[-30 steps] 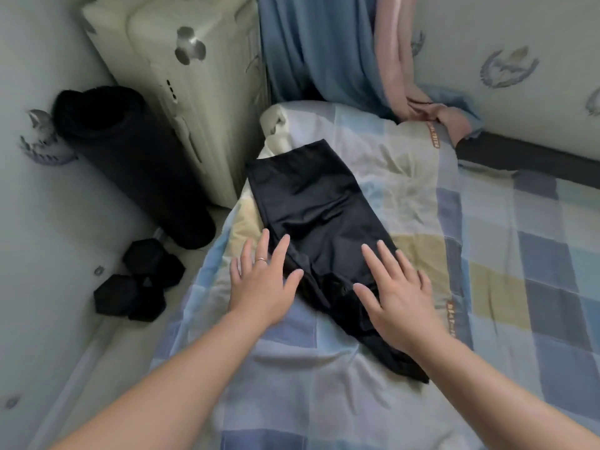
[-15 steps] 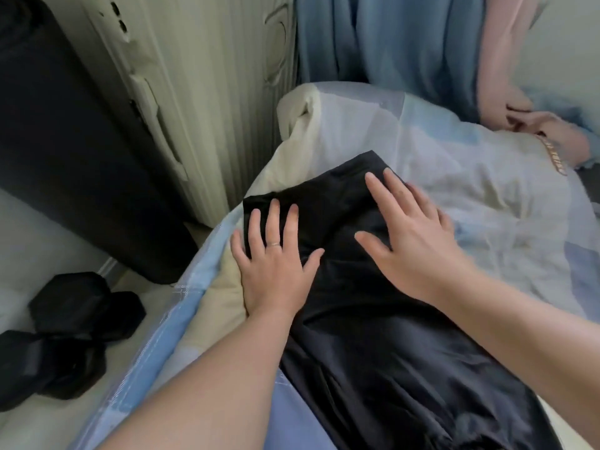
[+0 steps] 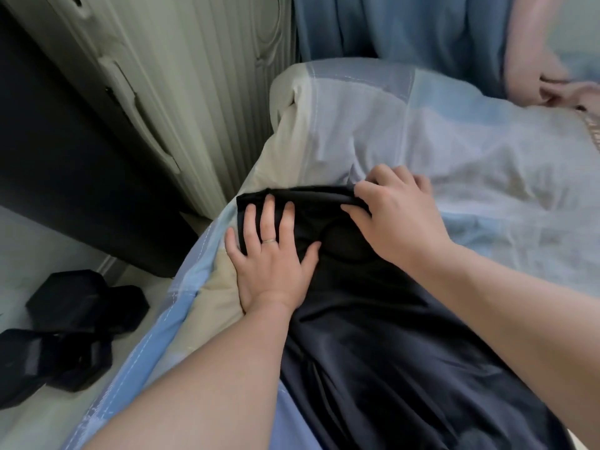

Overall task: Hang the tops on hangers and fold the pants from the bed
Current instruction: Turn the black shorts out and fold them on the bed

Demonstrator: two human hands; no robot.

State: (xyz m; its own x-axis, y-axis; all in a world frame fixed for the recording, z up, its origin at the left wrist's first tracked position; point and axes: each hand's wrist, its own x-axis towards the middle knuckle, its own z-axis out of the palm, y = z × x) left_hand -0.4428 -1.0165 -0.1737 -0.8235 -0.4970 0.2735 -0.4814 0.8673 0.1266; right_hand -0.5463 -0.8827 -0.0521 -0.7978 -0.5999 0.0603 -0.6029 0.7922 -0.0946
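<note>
Pressing flat on the black pants [image 3: 389, 352] with the left grip [image 3: 272, 264]: released, fingers straight and spread, holding nothing, most of the palm on the cloth and the little finger out on the bed [image 3: 487, 196] sheet just to its left. Wearing a ring [image 3: 269, 241] on one finger there. Grasping the far edge of the pants with the right grip [image 3: 396, 219], just to the right of the left one and a little farther out: thumb on top of the cloth, fingers curled over and behind the edge, with that edge bunched into a thick roll between the two. Spread from both back toward the camera, under the right forearm, in a long dark strip along the left side of the bed, softly creased. Beyond the right grip, rumpled pale blue and cream sheet. Farther off past it, a blue curtain [image 3: 389, 27] hanging down and a pink cloth [image 3: 535, 60] beside that on the right. To the left of the left grip, off the bed, a cream ribbed suitcase [image 3: 194, 92] standing upright, and next to it a large black roll [image 3: 65, 190]. Down and left of the same grip, on the floor [image 3: 32, 254], black dumbbells [image 3: 81, 313] lying together
</note>
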